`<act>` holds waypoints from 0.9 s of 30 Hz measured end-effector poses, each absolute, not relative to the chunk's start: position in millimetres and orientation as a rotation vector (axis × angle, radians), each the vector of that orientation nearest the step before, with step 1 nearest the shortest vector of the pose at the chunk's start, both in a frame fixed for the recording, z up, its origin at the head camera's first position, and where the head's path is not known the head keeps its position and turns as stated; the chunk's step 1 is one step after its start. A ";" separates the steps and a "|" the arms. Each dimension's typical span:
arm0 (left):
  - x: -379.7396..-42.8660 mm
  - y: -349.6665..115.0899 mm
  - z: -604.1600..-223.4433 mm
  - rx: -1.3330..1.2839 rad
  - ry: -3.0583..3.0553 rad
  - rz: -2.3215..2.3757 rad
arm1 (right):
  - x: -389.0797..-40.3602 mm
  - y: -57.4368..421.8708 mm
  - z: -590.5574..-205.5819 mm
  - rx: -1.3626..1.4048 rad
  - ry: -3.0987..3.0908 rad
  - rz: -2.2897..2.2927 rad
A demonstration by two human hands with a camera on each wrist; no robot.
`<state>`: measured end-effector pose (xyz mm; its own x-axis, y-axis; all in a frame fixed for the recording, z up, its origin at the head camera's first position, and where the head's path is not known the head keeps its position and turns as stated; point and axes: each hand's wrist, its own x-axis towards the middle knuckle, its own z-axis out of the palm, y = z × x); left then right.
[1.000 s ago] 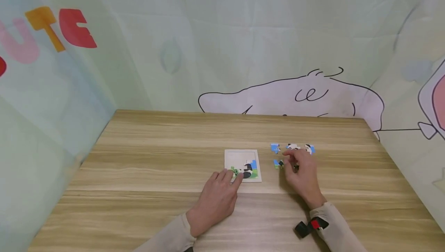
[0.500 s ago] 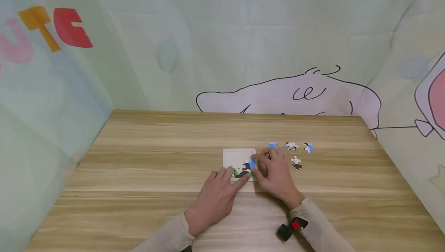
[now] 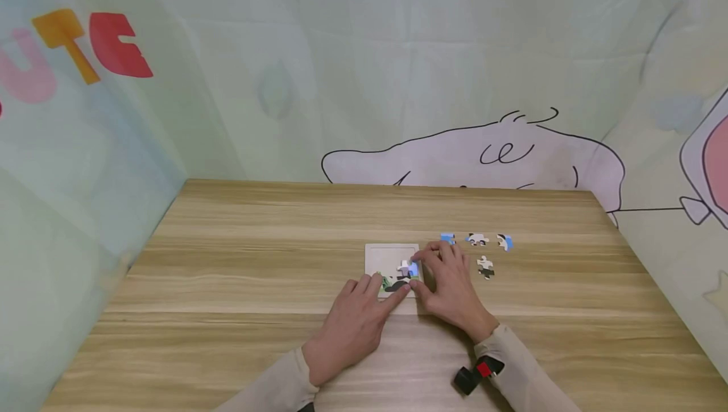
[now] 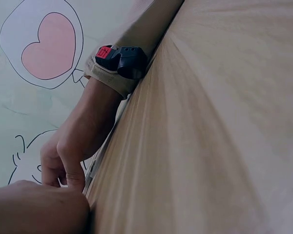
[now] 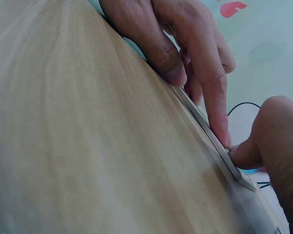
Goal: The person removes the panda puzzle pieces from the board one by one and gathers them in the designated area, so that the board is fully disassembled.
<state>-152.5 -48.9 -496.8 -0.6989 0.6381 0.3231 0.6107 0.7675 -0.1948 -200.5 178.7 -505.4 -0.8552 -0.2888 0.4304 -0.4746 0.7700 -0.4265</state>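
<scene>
In the head view, a pale square puzzle tray (image 3: 392, 249) lies on the table with panda jigsaw pieces along its near side. My left hand (image 3: 348, 330) rests at the tray's near edge, its index finger stretched out and pressing on the pieces there. At the tray's right side my right hand (image 3: 452, 285) pinches a blue-and-green puzzle piece (image 3: 414, 269) between thumb and index finger, over the pieces lying there. The right wrist view shows the left index fingertip touching down close to the right thumb, above the tray's edge (image 5: 205, 127).
Right of the tray lie loose pieces: a blue one (image 3: 447, 237) partly behind the right hand, a panda-face piece (image 3: 476, 239), a blue-and-black one (image 3: 504, 242) and a white-and-black one (image 3: 485, 267). A printed cloth wall (image 3: 256, 83) stands behind the table.
My right hand has picked up a blue-and-green piece from beside the tray and carried it left to the tray's right side. The left index finger has shifted slightly right.
</scene>
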 end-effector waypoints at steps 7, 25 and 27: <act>-152.6 -49.7 -496.2 -0.949 -2.583 0.116 | -201.5 178.3 -506.5 0.602 -2.573 0.849; -152.2 -49.3 -496.7 -0.943 -2.582 0.057 | -209.4 223.0 -501.8 0.056 -2.103 1.446; -152.2 -49.0 -496.9 -0.941 -2.580 0.055 | -210.0 237.1 -499.6 -0.047 -2.106 1.456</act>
<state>-152.2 -49.0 -496.9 -0.6971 0.6267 0.3482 0.6112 0.7734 -0.1683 -210.0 237.1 -499.6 -0.8352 0.3396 0.4325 -0.2846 0.4061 -0.8684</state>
